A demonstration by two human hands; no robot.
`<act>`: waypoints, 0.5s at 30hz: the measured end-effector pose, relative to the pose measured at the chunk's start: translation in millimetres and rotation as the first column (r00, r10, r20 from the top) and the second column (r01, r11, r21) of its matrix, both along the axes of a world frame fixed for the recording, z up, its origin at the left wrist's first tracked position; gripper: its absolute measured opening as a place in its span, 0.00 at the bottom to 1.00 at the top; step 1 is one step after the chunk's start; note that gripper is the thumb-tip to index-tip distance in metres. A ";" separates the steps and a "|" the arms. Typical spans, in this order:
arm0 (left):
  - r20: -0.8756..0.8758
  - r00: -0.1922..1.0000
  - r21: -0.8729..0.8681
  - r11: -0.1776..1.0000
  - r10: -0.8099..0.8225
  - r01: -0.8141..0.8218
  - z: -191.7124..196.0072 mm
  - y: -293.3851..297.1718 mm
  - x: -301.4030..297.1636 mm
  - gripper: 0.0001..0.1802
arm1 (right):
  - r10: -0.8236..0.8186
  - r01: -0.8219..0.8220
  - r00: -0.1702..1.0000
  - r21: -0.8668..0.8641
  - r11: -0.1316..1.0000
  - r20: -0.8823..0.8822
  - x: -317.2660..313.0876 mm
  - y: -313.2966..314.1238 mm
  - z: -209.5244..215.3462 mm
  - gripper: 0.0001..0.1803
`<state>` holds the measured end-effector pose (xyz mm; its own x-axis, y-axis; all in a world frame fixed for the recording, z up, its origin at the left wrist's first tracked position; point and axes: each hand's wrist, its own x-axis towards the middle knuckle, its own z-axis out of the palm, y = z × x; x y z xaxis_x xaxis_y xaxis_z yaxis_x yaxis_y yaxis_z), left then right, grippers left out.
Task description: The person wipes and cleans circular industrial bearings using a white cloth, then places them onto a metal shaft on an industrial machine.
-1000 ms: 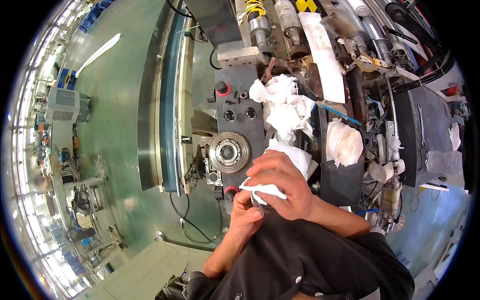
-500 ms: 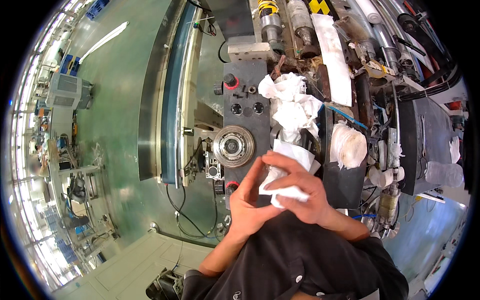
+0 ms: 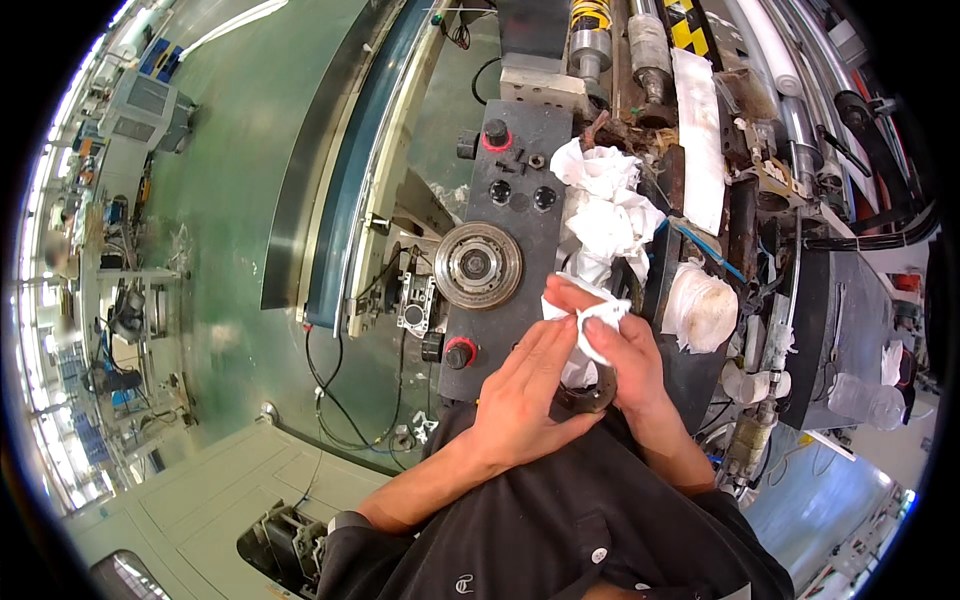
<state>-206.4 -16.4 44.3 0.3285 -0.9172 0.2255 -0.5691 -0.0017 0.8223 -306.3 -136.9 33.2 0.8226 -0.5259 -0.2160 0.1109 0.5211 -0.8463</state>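
Note:
A crumpled white wipe [image 3: 606,322] is bunched in my right hand [image 3: 640,368], its thumb and fingers closed around it. Beside it, my left hand [image 3: 522,402] has its fingers stretched together and its thumb apart; the fingertips touch the wipe's left side. Between the two palms shows a dark round metal part [image 3: 588,396], with white material against it; whether either hand supports it, I cannot tell. To the left of my hands, a round stepped metal disc [image 3: 478,265] lies on the dark machine plate [image 3: 520,225].
Crumpled white wipes [image 3: 605,215] lie beyond my hands. Further right sit a wrapped white roll [image 3: 703,308] and a long white strip [image 3: 698,140]. Black knobs with red rings [image 3: 460,353] stand on the plate. Leftward runs a conveyor-like rail [image 3: 350,200].
My hands have come closer together, the left fingers straightening toward the wipe. A dark round part now shows between the palms. The whole view has shifted and turned slightly.

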 end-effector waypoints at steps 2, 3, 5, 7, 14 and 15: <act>0.006 0.999 0.021 0.999 0.032 -0.032 1.0 0.6 -3.1 0.52 | -0.013 0.011 1.000 0.204 0.979 0.008 5.6 -2.1 -4.8 0.22; -0.006 0.999 0.057 0.998 0.040 -0.040 2.7 0.1 -2.0 0.54 | -0.025 0.020 1.000 0.279 0.960 0.015 7.4 -1.6 -8.7 0.24; -0.025 0.998 0.121 0.992 0.049 -0.046 6.9 -4.4 3.1 0.58 | -0.111 0.043 0.989 0.529 0.848 0.098 4.7 -3.7 -19.5 0.25; -0.042 0.997 0.096 0.993 0.072 -0.068 5.3 -4.0 4.2 0.60 | -0.171 0.049 0.978 0.664 0.746 0.120 -0.2 -6.7 -27.0 0.26; -0.115 0.980 0.103 0.983 0.161 -0.149 4.5 -16.3 6.7 0.60 | -0.074 0.130 0.989 0.528 0.839 -0.125 -9.4 10.6 -26.0 0.25; -0.146 0.974 0.124 0.980 0.174 -0.156 5.0 -17.6 7.3 0.60 | -0.077 0.138 0.986 0.471 0.871 -0.146 -9.6 10.6 -26.5 0.25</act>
<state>-199.1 -34.1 49.4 0.5006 -0.8637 0.0593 -0.4184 -0.1814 0.8899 -316.0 -126.3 6.7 0.7192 -0.4173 -0.5556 0.1044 0.8554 -0.5073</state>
